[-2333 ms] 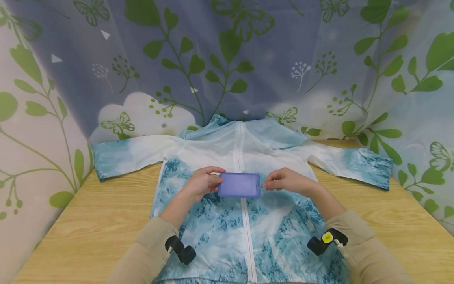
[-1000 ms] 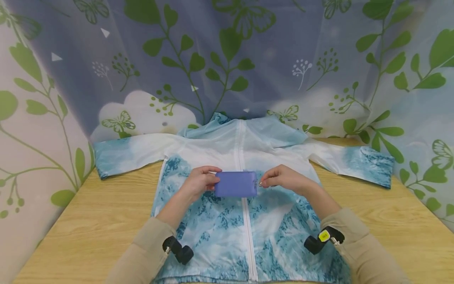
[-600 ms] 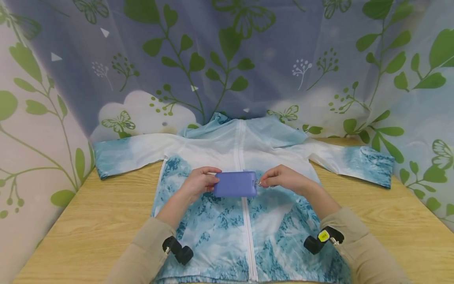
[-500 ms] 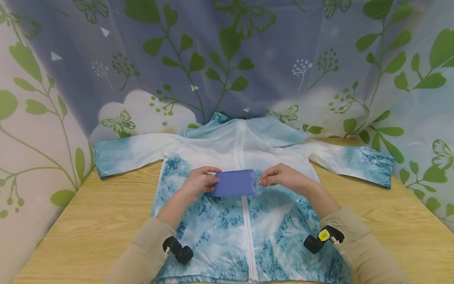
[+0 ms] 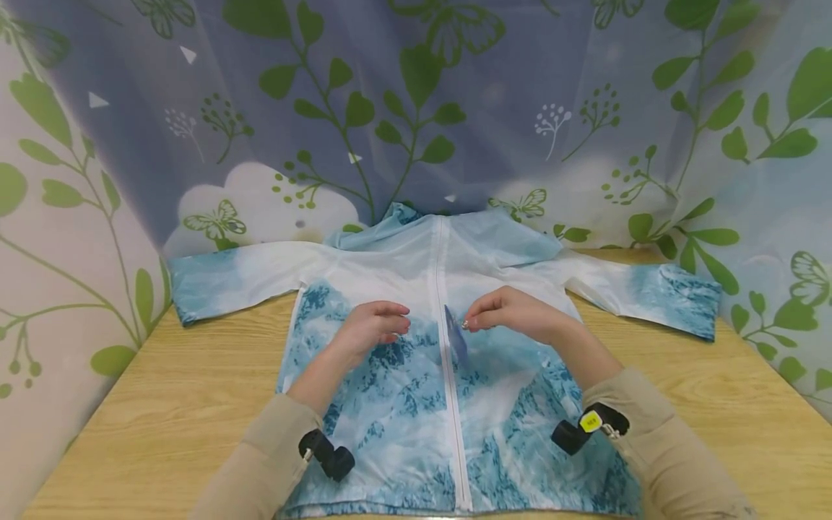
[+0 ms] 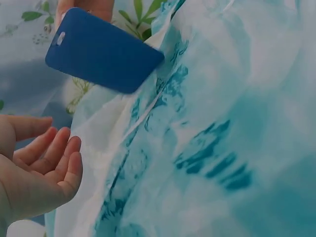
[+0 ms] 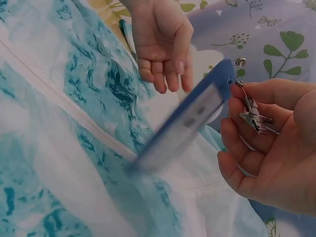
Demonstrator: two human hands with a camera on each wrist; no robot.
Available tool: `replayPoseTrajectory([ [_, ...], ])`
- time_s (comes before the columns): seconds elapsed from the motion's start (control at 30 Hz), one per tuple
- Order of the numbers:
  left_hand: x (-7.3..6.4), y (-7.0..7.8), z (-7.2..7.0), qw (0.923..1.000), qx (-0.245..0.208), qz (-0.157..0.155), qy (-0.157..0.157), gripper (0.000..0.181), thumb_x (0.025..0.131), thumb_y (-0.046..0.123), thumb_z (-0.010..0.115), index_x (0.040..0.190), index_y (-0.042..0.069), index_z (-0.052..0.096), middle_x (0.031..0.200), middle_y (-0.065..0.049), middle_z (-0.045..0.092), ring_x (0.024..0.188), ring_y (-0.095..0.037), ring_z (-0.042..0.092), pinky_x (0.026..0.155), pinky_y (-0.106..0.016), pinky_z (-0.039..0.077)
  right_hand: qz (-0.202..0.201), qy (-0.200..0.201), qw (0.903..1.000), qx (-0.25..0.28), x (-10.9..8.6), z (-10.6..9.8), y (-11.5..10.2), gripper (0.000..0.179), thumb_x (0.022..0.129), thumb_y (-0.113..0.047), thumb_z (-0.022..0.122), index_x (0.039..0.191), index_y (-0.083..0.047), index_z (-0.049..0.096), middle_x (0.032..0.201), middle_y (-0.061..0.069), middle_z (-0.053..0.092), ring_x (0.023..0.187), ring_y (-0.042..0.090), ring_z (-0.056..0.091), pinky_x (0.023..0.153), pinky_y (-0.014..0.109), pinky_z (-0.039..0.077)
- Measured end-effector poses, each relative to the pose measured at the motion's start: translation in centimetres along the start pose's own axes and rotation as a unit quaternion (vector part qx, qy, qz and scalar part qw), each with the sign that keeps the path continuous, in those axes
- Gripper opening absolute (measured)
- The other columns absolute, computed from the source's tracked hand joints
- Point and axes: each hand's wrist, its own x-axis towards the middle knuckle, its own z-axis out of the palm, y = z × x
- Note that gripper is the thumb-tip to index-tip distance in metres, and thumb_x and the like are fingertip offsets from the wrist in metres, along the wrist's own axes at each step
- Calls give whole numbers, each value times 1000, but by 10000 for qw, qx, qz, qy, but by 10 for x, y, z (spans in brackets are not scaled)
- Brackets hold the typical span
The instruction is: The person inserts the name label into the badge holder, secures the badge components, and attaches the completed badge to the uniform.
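My right hand (image 5: 520, 315) pinches the small metal clip (image 7: 254, 114) of a blue badge holder between thumb and fingertips. From that clip the badge holder (image 5: 457, 341) dangles over the jacket's zipper, edge-on in the head view. Its flat blue back (image 6: 106, 53) and end slot face the left wrist camera, while a whitish, blurred side shows in the right wrist view. My left hand (image 5: 367, 332), fingers loosely curved and holding nothing, hovers left of the badge holder with a gap between them. Beneath both hands lies a blue-and-white zip jacket (image 5: 383, 412), spread flat.
The jacket's sleeves (image 5: 224, 278) reach out to both sides on a wood-grain table (image 5: 195, 390). Its collar end lies against a leaf-and-butterfly printed curtain (image 5: 507, 101), which stands behind and along both sides.
My left hand has let go of the badge holder. It has swung down from lying level between both hands and now hangs edge-on from the clip in my right hand, which is slightly raised.
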Motion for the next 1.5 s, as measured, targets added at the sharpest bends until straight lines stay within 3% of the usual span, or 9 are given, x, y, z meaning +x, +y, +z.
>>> replayPoseTrajectory([
  [0.1,-3,8,6,9970,664,393,-98,34,91,17,60,122,1,57,116,-14,59,106,-28,55,93,-45,41,-51,-44,10000,-40,1,1,-4,24,92,-16,56,104,2,67,103,7,64,98,23,57,93,50,39],
  [0.23,-6,19,15,9840,1388,1094,-244,36,92,22,60,124,7,57,118,-9,59,107,-25,54,90,-45,43,-147,-79,9998,-77,4,1,-7,24,92,-14,55,104,4,66,102,11,64,96,23,57,92,48,40],
  [0.43,-9,30,20,9674,1764,1695,-652,38,92,22,60,127,9,56,126,-6,55,114,-22,50,92,-40,41,-223,-297,9993,54,8,4,-9,26,92,-13,53,106,6,65,102,13,64,98,28,56,93,54,37],
  [0.63,-9,32,19,9660,1509,1680,-1258,29,91,19,60,116,5,62,112,-7,61,104,-25,56,86,-40,46,-285,-497,9983,102,10,7,-14,22,92,-14,56,101,1,68,100,11,65,98,28,56,91,48,40],
  [0.77,-7,31,19,9665,1255,1601,-1564,23,91,15,61,107,0,64,99,-7,64,93,-24,60,82,-35,48,-313,-664,9972,125,10,7,-17,18,91,-13,58,97,0,68,99,7,64,98,28,55,91,51,38],
  [0.9,-6,32,18,9656,1159,1512,-1768,20,91,14,60,104,0,66,99,-6,65,93,-19,60,84,-33,47,-398,-781,9961,72,11,6,-18,16,91,-12,58,96,-1,69,99,6,63,97,27,54,91,55,37],
  [1.17,-5,34,17,9596,1484,1401,-1936,23,91,17,60,106,1,68,102,-6,66,97,-17,59,85,-33,46,-362,-778,9960,-261,12,6,-18,17,91,-14,59,99,-4,70,101,11,64,97,30,55,88,50,41],
  [1.33,-2,33,18,9567,1616,1402,-1972,21,90,17,61,101,1,70,90,-2,67,82,-13,57,76,-29,46,-316,-759,9962,-274,11,7,-18,18,91,-15,60,102,-5,69,102,18,63,95,33,55,85,47,43],
  [1.5,-1,31,20,9598,1527,1355,-1928,20,90,15,61,99,0,70,90,-2,67,82,-13,58,76,-29,46,-195,-475,9981,-327,11,7,-16,23,91,-18,60,109,-3,64,103,11,62,91,25,54,81,41,45],
])
